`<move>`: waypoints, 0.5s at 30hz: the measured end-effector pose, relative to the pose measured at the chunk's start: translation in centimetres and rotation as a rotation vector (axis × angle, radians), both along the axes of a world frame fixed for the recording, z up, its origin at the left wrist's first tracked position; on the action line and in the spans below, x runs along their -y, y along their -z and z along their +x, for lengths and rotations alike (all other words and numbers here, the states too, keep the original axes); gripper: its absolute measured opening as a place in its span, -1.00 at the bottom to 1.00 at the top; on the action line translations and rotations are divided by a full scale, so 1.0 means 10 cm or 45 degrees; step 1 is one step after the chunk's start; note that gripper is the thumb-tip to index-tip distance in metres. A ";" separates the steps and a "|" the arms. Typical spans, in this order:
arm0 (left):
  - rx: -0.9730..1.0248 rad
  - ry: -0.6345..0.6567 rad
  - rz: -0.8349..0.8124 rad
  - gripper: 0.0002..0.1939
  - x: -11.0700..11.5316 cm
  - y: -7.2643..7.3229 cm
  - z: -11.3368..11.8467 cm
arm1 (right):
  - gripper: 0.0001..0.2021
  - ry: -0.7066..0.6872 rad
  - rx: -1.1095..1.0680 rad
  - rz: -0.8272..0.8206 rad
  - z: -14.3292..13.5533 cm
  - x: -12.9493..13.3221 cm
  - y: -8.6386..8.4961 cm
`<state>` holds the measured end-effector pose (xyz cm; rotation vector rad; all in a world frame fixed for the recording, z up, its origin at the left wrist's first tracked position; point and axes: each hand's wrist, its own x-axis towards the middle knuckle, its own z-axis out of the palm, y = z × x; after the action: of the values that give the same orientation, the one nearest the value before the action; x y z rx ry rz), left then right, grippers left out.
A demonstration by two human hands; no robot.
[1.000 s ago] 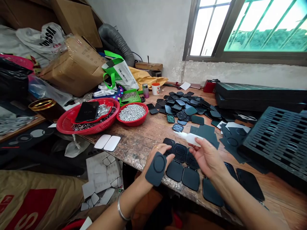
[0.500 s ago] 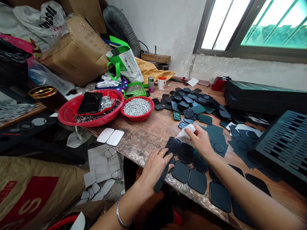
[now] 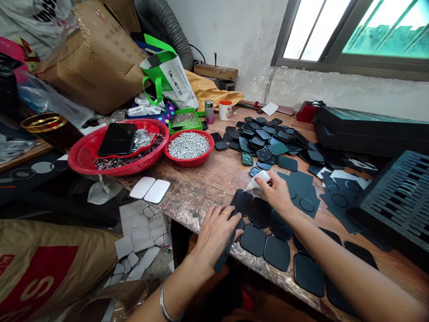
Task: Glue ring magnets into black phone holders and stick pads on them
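Note:
A small white bottle [image 3: 261,178] is pinched in my right hand [image 3: 277,193], its nozzle pointing down-left over a black square piece with ridged rings [image 3: 241,202]. My left hand [image 3: 216,235] is at the table's front edge, its fingers wrapped round a dark flat piece [image 3: 225,251] that hangs partly below the palm. Its fingertips lie beside the ringed piece. Right of that piece is another ringed one [image 3: 259,212], and a third lies partly under my right wrist. Smooth black squares [image 3: 253,240] lie in front of them, along the edge.
Black pieces [image 3: 261,138] lie heaped at the back. Red baskets [image 3: 200,162] with metal parts, a phone [image 3: 117,139] and two white squares [image 3: 157,191] are at the left. A slotted black block [image 3: 398,197] stands at the right.
The view has shifted slightly, so the baskets appear further left. My right hand and the bottle have moved a little to the left. My left hand keeps its grip on the dark piece.

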<state>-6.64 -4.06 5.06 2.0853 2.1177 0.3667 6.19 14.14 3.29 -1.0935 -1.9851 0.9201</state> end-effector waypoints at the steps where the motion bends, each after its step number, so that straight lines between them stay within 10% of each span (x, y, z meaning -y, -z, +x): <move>1: -0.003 0.000 0.003 -0.67 0.00 -0.01 0.00 | -0.75 0.005 0.010 0.011 0.00 0.00 0.00; 15: 0.016 -0.034 -0.011 -0.66 0.00 0.01 0.02 | -0.85 -0.091 0.239 0.250 0.19 0.22 -0.24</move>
<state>-6.43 -4.01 4.97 2.0468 2.1376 0.3730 8.05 11.92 5.73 -1.0345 -2.2277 0.6606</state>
